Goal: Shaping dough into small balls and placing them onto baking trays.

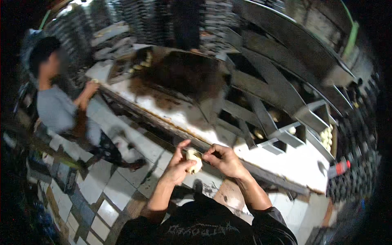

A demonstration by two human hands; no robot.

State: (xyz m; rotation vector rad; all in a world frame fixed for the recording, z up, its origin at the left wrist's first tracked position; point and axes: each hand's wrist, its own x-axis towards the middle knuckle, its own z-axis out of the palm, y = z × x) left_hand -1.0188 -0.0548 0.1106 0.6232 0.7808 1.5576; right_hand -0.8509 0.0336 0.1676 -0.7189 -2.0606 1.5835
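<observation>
Head view: the left hand [178,165] is clamped around a small pale rounded lump [194,160], held above the white worktop's [286,163] near edge; the right hand [223,160] pinches at its top. A loose grip could drop it onto the tiled floor [118,188].

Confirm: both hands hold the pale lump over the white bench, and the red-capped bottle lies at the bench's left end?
Not quite. The head view shows the bottle at the bench's right end, not the left. Both the left hand and right hand do hold the lump.
</observation>
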